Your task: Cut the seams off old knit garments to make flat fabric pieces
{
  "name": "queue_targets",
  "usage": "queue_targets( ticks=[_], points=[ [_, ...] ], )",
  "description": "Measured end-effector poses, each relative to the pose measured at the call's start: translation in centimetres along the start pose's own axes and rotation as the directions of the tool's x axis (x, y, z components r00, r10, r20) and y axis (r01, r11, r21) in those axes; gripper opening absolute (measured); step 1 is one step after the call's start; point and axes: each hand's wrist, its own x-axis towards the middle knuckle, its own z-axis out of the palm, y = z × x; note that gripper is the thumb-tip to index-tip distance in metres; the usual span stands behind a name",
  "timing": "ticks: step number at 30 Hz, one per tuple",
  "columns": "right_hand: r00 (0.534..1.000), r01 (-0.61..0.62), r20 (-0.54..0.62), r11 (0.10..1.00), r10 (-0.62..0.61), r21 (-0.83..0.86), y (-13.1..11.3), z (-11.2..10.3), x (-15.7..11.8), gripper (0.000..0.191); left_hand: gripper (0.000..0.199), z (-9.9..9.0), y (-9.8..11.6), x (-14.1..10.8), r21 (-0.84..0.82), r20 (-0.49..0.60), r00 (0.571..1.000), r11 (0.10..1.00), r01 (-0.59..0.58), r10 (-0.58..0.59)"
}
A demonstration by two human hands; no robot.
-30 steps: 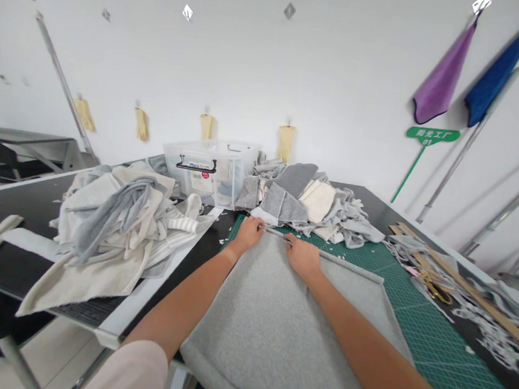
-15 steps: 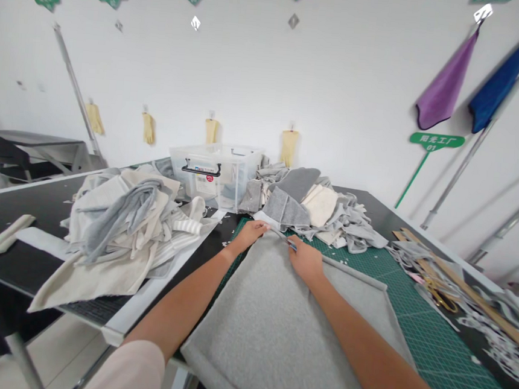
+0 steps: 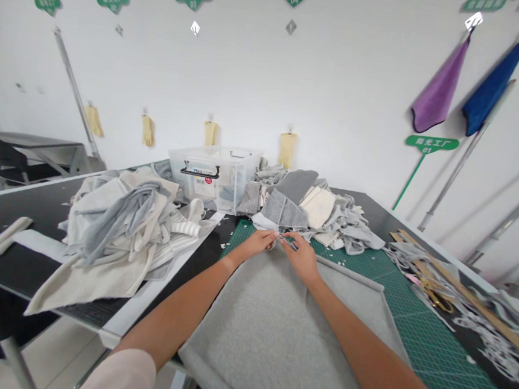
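Note:
A large piece of grey fabric (image 3: pixel 285 318) lies over the near edge of the green cutting mat (image 3: pixel 437 349). My left hand (image 3: pixel 259 243) pinches the far corner of this fabric. Close beside it, my right hand (image 3: pixel 302 259) is closed around a small blue-and-silver tool that looks like thread snips (image 3: pixel 288 242). The tool's tip is at the corner, between the two hands. Most of the tool is hidden by my fingers, so I cannot tell whether its blades touch the cloth.
Left stands a heap of pale fabric pieces (image 3: pixel 116 218). A clear plastic box (image 3: pixel 237 186) and a pile of grey scraps (image 3: pixel 290 203) are at the back. On the right lie yellow-handled scissors (image 3: pixel 439 298), wooden strips (image 3: pixel 473 289) and white trimmings (image 3: pixel 496 342).
My left hand has shifted slightly right and down, closer to my right hand. The fabric corner has been drawn in between them, and the tool has turned a little.

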Motion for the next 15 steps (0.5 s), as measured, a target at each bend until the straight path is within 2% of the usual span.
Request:
queue_targets(
  ticks=[7, 15],
  points=[
    [0.997, 0.067, 0.029, 0.998, -0.068, 0.008, 0.9, 0.1, 0.3, 0.026, 0.065, 0.3, 0.2, -0.1, -0.009, 0.139, 0.99, 1.0, -0.005, 0.006],
    [0.997, 0.069, 0.035, 0.996, -0.067, -0.06, 1.5, 0.3, 0.4, 0.027, 0.041, 1.1, -0.2, -0.7, -0.04, -0.048, 0.995, 0.995, -0.094, 0.092]
  ],
)
